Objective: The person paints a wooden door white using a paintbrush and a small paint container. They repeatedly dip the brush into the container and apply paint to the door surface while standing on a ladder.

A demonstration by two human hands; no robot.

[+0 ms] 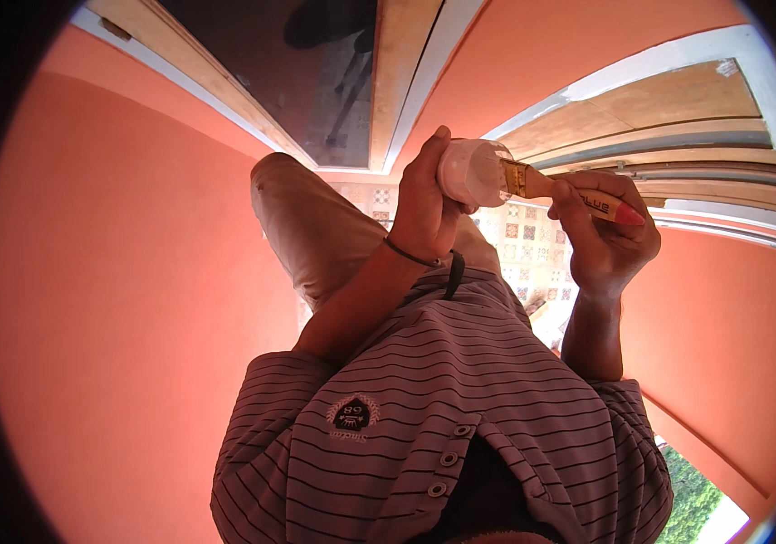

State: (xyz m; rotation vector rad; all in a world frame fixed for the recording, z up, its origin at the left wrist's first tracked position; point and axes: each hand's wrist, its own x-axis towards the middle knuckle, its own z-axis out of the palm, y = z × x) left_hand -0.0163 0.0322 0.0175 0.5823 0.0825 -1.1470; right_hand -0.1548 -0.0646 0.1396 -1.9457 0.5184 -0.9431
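My left hand (426, 201) is wrapped round a small clear plastic cup (474, 172) that looks to have white paint in it, held tilted in front of me. In my right hand (610, 231) is a flat paintbrush (537, 184) with a wooden handle and a red tip, pinched between thumb and fingers. The brush's metal band is at the cup's mouth. Its bristles are hard to make out there.
Orange walls (134, 272) stand on both sides. Ahead is a wooden frame (397, 82) with a dark glass pane (315, 72). To the right is a wood window (660, 118) with a white-painted surround (773, 100). Patterned floor tiles (524, 245) lie below.
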